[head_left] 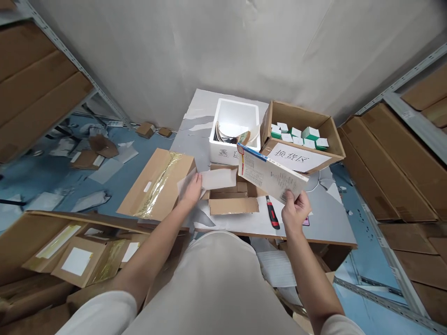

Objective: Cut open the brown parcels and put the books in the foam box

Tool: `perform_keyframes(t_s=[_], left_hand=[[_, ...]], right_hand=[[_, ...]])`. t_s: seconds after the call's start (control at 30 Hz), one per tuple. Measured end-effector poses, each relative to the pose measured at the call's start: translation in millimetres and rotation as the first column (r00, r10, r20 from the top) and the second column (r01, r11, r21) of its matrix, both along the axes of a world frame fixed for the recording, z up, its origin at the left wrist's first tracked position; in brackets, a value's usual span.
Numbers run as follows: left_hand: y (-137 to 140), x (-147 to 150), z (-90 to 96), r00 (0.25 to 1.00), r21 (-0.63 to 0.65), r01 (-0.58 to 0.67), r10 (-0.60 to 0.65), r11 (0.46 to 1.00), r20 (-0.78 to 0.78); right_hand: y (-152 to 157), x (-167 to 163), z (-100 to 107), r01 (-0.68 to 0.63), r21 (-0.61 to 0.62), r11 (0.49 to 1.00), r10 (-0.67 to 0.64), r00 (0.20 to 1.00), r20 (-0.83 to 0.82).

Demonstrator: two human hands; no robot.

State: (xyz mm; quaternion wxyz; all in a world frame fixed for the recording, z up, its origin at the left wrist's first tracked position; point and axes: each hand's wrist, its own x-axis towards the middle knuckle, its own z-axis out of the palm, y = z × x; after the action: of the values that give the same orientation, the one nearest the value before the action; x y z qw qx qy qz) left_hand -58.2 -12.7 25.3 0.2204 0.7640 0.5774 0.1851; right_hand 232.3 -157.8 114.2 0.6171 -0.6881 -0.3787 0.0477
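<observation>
My left hand [193, 190] is closed on a thin white packing sheet [221, 178], which stretches over the left side of an open small cardboard box [233, 206]. In my right hand [295, 209] I grip a book [267, 173] by its lower right corner, tilted, with its printed back cover towards me. The book hangs above the right side of the small box and in front of the white foam box [215, 125]. A red and black utility knife [272, 213] lies on the table just left of my right hand. Part of a phone [306, 222] shows beside my right wrist.
Left on the table [188, 135] is a taped carton [159, 181]. The foam box holds curved booklets. At the back right, a labelled carton [335, 132] contains several green and white small boxes [310, 133]. Shelves of cartons flank both sides; packing scraps litter the blue floor [139, 163].
</observation>
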Motion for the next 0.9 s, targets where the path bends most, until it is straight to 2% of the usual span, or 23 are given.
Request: perform_keyframes(t_s=[0.07, 0.13, 0.17, 0.2, 0.23, 0.27, 0.3, 0.33, 0.4, 0.43, 0.47, 0.53, 0.63, 0.67, 0.7, 0.73, 0.8, 0.83, 0.9], left_hand=[[-10.3, 0.7, 12.7, 0.996, 0.025, -0.031, 0.029, 0.999, 0.089], [-28.3, 9.1, 35.8, 0.952, 0.038, -0.085, 0.069, 0.996, 0.298], [-39.1, 16.4, 50.5, 0.896, -0.001, -0.092, 0.083, 0.996, 0.436], [-50.2, 25.2, 66.2, 0.808, -0.105, -0.03, 0.085, 0.994, 0.583], [-61.0, 34.8, 81.8, 0.7, -0.235, 0.159, 0.059, 0.959, 0.712], [-70.9, 44.2, 96.2, 0.577, -0.319, 0.353, 0.064, 0.879, 0.814], [-79.5, 52.7, 108.1, 0.464, -0.358, 0.485, 0.113, 0.798, 0.878], [-86.5, 59.3, 116.9, 0.381, -0.384, 0.55, 0.186, 0.742, 0.906], [-95.5, 65.1, 123.4, 0.285, -0.444, 0.577, 0.34, 0.685, 0.896], [-97.5, 64.2, 121.5, 0.265, -0.48, 0.569, 0.404, 0.668, 0.876], [-98.1, 61.2, 117.1, 0.257, -0.511, 0.569, 0.451, 0.644, 0.855], [-95.9, 51.8, 104.7, 0.251, -0.539, 0.604, 0.501, 0.587, 0.828], [-89.9, 39.1, 88.9, 0.239, -0.515, 0.674, 0.502, 0.531, 0.831], [-88.3, 37.0, 85.7, 0.239, -0.498, 0.696, 0.488, 0.516, 0.84], [-87.1, 36.0, 83.4, 0.246, -0.484, 0.721, 0.469, 0.496, 0.848], [-86.4, 36.1, 81.6, 0.261, -0.474, 0.745, 0.449, 0.47, 0.855], [-86.2, 38.0, 77.6, 0.309, -0.48, 0.758, 0.404, 0.443, 0.861], [-86.7, 39.2, 74.8, 0.344, -0.499, 0.734, 0.381, 0.461, 0.858], [-88.8, 40.8, 67.1, 0.421, -0.546, 0.624, 0.348, 0.559, 0.838]], right_hand=[[-2.3, -5.1, -0.1, 0.044, -0.021, 0.999, -0.043, 0.997, 0.061], [-3.7, -11.1, -1.3, 0.045, -0.014, 0.999, -0.042, 0.987, 0.153], [-3.9, -14.3, -2.6, 0.018, -0.005, 1.0, -0.017, 0.976, 0.218], [-4.0, -17.6, -4.5, -0.03, -0.001, 1.0, 0.029, 0.955, 0.295], [-3.9, -21.0, -6.7, -0.096, 0.003, 0.995, 0.087, 0.918, 0.387], [-3.8, -24.3, -8.9, -0.176, -0.001, 0.984, 0.154, 0.859, 0.487], [-3.9, -27.3, -11.0, -0.257, -0.017, 0.966, 0.219, 0.782, 0.584], [-4.0, -29.8, -12.3, -0.338, -0.042, 0.94, 0.279, 0.692, 0.666], [-4.3, -32.6, -11.9, -0.481, -0.115, 0.869, 0.391, 0.525, 0.756], [-4.1, -32.7, -10.0, -0.525, -0.155, 0.837, 0.442, 0.481, 0.757], [-3.4, -31.8, -6.9, -0.546, -0.193, 0.815, 0.491, 0.476, 0.729], [0.2, -27.7, 1.0, -0.562, -0.253, 0.787, 0.585, 0.551, 0.596], [12.9, -18.3, 13.8, -0.67, -0.269, 0.692, 0.72, 0.668, 0.189], [18.9, -14.8, 17.9, -0.713, -0.22, 0.665, 0.735, 0.678, 0.026], [25.6, -11.1, 22.0, -0.734, -0.156, 0.661, 0.723, 0.679, -0.128], [32.5, -7.1, 26.0, -0.722, -0.093, 0.686, 0.683, 0.682, -0.26], [46.0, 1.9, 33.8, -0.633, -0.021, 0.774, 0.565, 0.705, -0.429], [52.0, 6.7, 37.2, -0.585, -0.015, 0.811, 0.512, 0.722, -0.465], [61.9, 15.5, 41.6, -0.503, -0.019, 0.864, 0.434, 0.764, -0.477]])
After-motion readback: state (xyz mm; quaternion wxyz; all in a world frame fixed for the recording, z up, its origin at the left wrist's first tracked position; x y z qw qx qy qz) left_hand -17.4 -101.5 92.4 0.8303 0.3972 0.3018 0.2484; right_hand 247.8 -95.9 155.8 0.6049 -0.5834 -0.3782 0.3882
